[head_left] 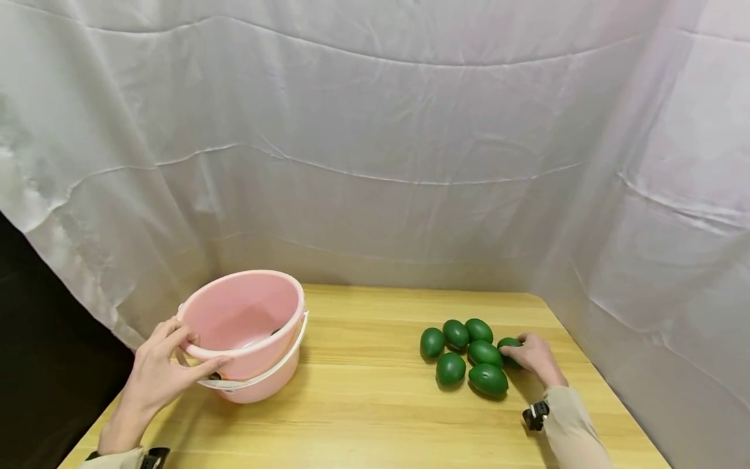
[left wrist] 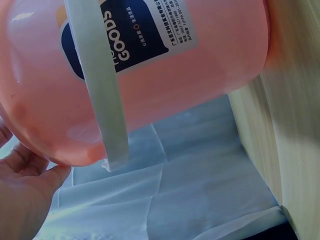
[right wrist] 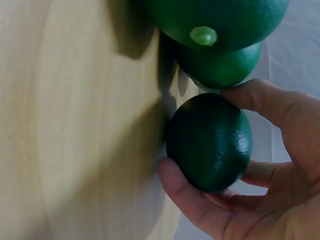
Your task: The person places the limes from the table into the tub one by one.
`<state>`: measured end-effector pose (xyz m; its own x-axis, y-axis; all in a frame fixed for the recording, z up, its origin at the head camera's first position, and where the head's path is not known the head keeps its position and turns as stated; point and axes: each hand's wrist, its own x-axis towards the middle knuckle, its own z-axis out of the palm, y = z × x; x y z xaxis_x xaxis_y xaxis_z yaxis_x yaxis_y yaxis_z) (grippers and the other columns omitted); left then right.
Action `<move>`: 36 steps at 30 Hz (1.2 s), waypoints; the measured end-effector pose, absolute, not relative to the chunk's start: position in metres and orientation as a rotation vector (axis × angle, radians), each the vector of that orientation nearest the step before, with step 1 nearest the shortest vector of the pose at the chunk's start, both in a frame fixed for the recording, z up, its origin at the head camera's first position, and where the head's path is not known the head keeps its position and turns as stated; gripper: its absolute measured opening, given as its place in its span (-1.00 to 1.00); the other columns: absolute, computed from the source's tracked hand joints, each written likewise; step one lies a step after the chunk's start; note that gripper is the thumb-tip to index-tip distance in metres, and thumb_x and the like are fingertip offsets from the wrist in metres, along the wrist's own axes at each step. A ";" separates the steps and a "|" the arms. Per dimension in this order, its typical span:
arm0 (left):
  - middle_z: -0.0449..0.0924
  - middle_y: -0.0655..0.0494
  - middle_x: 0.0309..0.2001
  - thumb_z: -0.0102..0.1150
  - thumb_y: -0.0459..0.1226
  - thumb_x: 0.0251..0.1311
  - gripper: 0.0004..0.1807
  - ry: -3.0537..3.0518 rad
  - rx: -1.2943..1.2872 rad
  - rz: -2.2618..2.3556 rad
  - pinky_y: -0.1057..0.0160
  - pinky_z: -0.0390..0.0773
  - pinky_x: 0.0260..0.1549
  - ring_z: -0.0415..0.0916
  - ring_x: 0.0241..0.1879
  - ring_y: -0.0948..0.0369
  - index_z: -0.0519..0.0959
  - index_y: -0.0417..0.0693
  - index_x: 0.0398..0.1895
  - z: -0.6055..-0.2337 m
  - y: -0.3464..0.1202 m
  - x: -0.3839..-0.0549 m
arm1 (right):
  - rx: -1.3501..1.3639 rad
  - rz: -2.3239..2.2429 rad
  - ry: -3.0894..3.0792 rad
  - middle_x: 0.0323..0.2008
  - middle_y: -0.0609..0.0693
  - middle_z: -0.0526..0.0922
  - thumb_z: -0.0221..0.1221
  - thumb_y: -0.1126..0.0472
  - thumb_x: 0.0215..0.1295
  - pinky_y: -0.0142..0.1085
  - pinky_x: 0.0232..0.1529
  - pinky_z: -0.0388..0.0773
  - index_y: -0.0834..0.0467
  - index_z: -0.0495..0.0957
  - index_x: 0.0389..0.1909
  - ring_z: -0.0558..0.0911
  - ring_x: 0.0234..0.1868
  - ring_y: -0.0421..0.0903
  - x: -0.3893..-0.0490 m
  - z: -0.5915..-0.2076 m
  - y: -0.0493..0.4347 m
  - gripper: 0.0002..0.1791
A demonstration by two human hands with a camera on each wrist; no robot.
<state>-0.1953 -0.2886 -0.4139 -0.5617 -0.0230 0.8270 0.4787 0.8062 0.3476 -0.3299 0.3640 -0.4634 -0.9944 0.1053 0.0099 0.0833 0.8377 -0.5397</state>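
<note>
At the left of the table, my left hand [head_left: 155, 371] grips the rim of a pink bucket [head_left: 258, 384], thumb outside and fingers over the edge. The left wrist view shows the bucket's white handle [left wrist: 100, 90] hanging across a dark printed label [left wrist: 135, 35]. A sliver of something dark green shows inside the bucket, mostly hidden by its wall. Far to the right, my right hand [head_left: 532, 357] holds a dark green avocado [right wrist: 210, 142] between thumb and fingers, at the table surface. Several more avocados [head_left: 485, 354] lie grouped just left of that hand.
The light wooden table [head_left: 363, 417] carries the bucket and the avocados. Pale grey curtains [head_left: 381, 215] hang behind it and along its right side. A black area [head_left: 47, 352] lies beyond the table's left edge.
</note>
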 end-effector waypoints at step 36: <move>0.37 0.26 -0.40 0.75 -0.19 -0.76 -0.42 -2.072 -0.329 -0.689 0.49 0.25 -0.34 0.22 -0.26 0.50 0.52 0.06 -0.56 -0.413 -0.289 -0.195 | -0.219 0.953 -2.614 -0.04 0.37 0.50 0.32 0.16 0.04 -0.13 -0.37 0.52 0.20 0.39 0.19 0.55 -0.16 0.24 -0.341 -0.449 0.334 -0.36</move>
